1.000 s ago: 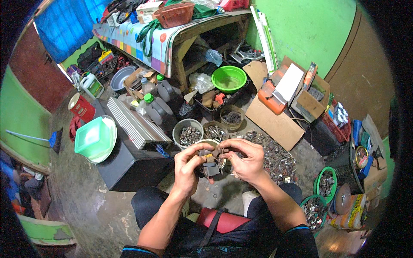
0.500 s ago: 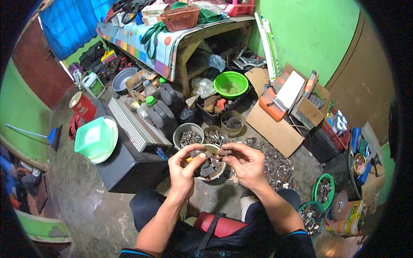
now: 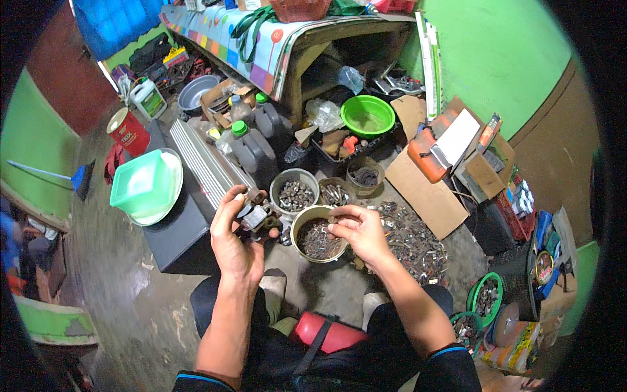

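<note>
In the head view, just left of the frame's centre, the left hand (image 3: 236,238) is curled around a small metal part (image 3: 256,215) with a grey block and a rusty stub, fingers wrapped behind it and thumb in front. Just right of centre, the right hand (image 3: 361,233) pinches a tiny metal piece (image 3: 332,225) between thumb and fingertips over a tin of nuts and bolts (image 3: 317,238). The part looks stiff, fairly heavy for its size and probably greasy, so the blocky body seems the safest hold, while the tiny piece could slip easily.
</note>
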Demonstrator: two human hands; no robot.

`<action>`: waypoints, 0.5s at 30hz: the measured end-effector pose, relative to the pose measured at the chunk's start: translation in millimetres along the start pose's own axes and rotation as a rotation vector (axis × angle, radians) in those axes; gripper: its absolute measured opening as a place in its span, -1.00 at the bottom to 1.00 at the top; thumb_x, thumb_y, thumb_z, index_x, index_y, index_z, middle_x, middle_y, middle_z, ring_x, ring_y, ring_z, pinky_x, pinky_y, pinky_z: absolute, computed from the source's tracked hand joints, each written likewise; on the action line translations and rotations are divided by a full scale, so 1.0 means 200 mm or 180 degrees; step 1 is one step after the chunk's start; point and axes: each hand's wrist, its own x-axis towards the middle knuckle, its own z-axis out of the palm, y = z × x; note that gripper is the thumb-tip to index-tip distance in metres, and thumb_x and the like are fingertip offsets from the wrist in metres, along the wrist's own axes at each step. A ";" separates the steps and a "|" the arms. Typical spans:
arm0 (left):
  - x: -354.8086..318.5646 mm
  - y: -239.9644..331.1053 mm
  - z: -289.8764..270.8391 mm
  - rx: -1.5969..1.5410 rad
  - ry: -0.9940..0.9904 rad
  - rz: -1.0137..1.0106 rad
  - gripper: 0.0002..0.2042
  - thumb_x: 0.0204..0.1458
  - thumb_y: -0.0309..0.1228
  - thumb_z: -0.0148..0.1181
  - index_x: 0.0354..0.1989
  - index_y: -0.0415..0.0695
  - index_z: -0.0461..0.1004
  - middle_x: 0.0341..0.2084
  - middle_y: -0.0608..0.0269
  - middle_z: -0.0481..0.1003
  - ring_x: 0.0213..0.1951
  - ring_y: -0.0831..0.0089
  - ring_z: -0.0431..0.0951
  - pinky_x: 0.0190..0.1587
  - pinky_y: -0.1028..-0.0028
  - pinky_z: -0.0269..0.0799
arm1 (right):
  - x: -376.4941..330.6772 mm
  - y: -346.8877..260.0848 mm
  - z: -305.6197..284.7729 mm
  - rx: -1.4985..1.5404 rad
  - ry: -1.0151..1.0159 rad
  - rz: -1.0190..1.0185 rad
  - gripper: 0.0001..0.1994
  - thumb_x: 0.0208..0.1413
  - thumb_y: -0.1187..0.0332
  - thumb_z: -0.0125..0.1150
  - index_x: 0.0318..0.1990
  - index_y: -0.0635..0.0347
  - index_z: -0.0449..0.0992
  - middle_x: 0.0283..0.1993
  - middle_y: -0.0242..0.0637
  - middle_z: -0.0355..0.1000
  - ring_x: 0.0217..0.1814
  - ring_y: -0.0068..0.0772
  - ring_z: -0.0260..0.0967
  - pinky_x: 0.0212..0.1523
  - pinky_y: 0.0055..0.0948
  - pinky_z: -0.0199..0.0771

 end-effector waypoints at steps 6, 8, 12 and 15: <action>0.02 0.02 -0.04 -0.0056 0.0058 -0.0112 -0.67 0.10 -0.24 0.06 0.00 -0.10 0.32 -0.27 0.08 0.53 -0.36 0.27 0.58 -0.57 0.45 0.48 | 0.26 0.17 0.05 -0.2399 -0.0326 -0.0444 -0.73 -0.19 0.50 0.29 -0.23 0.29 0.62 -0.36 -0.13 0.54 -0.35 -0.36 0.53 -0.26 -0.36 0.51; 0.03 0.04 -0.05 -0.0113 0.0049 -0.0123 -0.68 0.10 -0.24 0.05 -0.01 -0.10 0.33 -0.27 0.09 0.53 -0.36 0.28 0.58 -0.57 0.45 0.48 | 0.37 0.23 0.04 -0.3100 -0.0711 -0.0343 -0.73 -0.18 0.50 0.26 -0.23 0.29 0.62 -0.27 0.00 0.56 -0.25 -0.15 0.56 -0.18 -0.27 0.54; 0.04 0.05 -0.07 -0.0097 0.0099 -0.0240 -0.70 0.11 -0.25 0.03 -0.03 -0.09 0.34 -0.28 0.12 0.52 -0.38 0.31 0.57 -0.59 0.45 0.49 | 0.56 0.23 0.06 -0.2899 -0.0050 -0.0835 -0.68 -0.22 0.46 0.33 -0.19 0.28 0.61 -0.21 0.08 0.53 -0.14 0.00 0.52 -0.04 -0.18 0.49; 0.05 0.05 -0.08 -0.0056 0.0164 -0.0220 -0.71 0.12 -0.26 0.03 -0.03 -0.10 0.34 -0.28 0.15 0.52 -0.38 0.32 0.57 -0.59 0.46 0.48 | 0.60 0.21 0.03 -0.2873 0.0168 -0.1172 -0.63 -0.21 0.45 0.36 -0.13 0.24 0.58 -0.19 0.01 0.51 -0.20 -0.05 0.50 -0.11 -0.22 0.49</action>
